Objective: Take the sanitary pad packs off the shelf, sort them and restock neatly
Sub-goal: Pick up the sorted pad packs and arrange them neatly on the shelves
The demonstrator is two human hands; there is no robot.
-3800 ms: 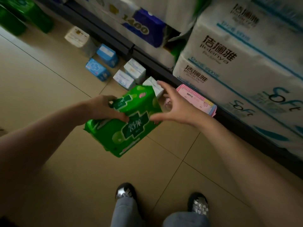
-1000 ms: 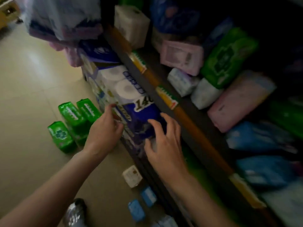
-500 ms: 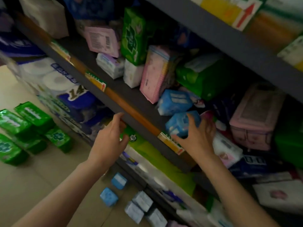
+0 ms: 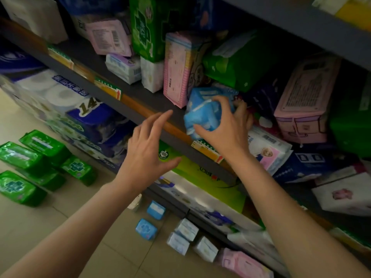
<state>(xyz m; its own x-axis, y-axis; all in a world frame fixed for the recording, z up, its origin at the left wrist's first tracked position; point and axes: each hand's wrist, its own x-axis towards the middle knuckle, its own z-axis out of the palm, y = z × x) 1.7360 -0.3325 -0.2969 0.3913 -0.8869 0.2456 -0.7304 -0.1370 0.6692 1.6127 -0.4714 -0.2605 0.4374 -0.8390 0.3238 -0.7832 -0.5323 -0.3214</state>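
Note:
My right hand (image 4: 224, 129) grips a small blue pad pack (image 4: 202, 115) at the front edge of the dark shelf (image 4: 140, 115). My left hand (image 4: 148, 149) hovers just below and left of it, fingers spread, holding nothing. Behind the blue pack the shelf is crowded with pad packs: a tall pink one (image 4: 176, 71), an upright green one (image 4: 146, 27), a lying green one (image 4: 236, 63) and small white ones (image 4: 124, 67). On the floor lie several green packs (image 4: 30, 157), two small blue packs (image 4: 150, 219), white packs (image 4: 186, 235) and a pink pack (image 4: 245, 265).
Bulk toilet paper packs (image 4: 66, 97) fill the lower shelf at left, with a green-and-white tissue pack (image 4: 200, 177) beneath my hands. A pink box (image 4: 305, 101) and dark blue packs (image 4: 313, 163) sit at right. An upper shelf board (image 4: 301, 27) overhangs.
My right hand has closed around the blue pack and drawn it toward the shelf edge. My left hand has risen from the shelf rail and spread its fingers beside it.

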